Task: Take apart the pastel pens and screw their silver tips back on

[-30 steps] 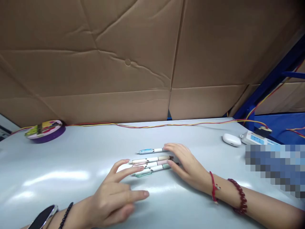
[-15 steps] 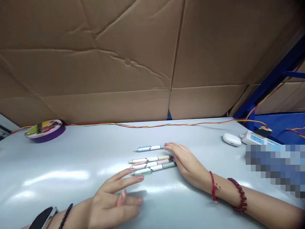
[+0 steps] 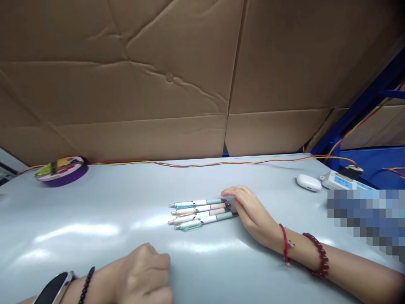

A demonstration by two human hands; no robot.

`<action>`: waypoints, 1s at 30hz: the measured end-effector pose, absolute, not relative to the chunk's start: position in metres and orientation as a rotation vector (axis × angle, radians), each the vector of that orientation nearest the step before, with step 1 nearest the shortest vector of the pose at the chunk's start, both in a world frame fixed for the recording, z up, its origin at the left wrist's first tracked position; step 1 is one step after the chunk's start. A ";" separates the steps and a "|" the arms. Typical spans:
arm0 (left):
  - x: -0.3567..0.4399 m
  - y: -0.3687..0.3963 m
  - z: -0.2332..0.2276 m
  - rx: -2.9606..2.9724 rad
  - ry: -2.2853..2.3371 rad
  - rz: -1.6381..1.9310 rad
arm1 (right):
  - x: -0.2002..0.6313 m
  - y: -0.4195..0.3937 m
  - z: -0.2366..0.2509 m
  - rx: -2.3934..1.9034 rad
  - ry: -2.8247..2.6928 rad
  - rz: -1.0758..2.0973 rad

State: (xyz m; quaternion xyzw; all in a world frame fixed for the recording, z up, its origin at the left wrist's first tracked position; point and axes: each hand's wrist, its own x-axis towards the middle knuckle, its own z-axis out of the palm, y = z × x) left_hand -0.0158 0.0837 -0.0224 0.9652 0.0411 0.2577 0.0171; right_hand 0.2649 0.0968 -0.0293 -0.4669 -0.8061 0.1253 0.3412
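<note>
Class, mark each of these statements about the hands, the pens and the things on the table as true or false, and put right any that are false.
1. Four pens lie side by side on the table. True.
2. The right hand touches the pens' ends. True.
3. The left hand holds one pen. False: it is curled into a fist near the table's front edge, apart from the pens.
4. A purple-rimmed round tin sits at the far left of the table. True.
5. The white case lies between the pens and the left hand. False: it lies far right, next to the power strip.
</note>
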 end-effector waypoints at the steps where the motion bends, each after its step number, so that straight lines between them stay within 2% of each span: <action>1: -0.016 0.083 -0.024 2.999 0.113 0.815 | 0.265 0.097 -0.029 -1.237 -2.088 0.321; 7: -0.006 0.089 -0.022 2.977 0.170 0.815 | 0.261 0.096 -0.027 -1.365 -2.143 0.339; 14: -0.005 0.100 -0.016 2.984 0.880 0.758 | 0.254 0.089 -0.025 -1.499 -2.283 0.194; 18: -0.006 0.105 -0.022 2.824 1.116 0.447 | 0.253 0.087 -0.024 -1.511 -2.055 0.586; 22: -0.001 0.107 -0.023 2.678 1.217 0.322 | 0.244 0.084 -0.023 -1.463 -1.632 1.049; 30: 0.009 0.108 -0.028 2.733 1.257 0.153 | 0.237 0.087 -0.035 -1.164 -1.395 1.300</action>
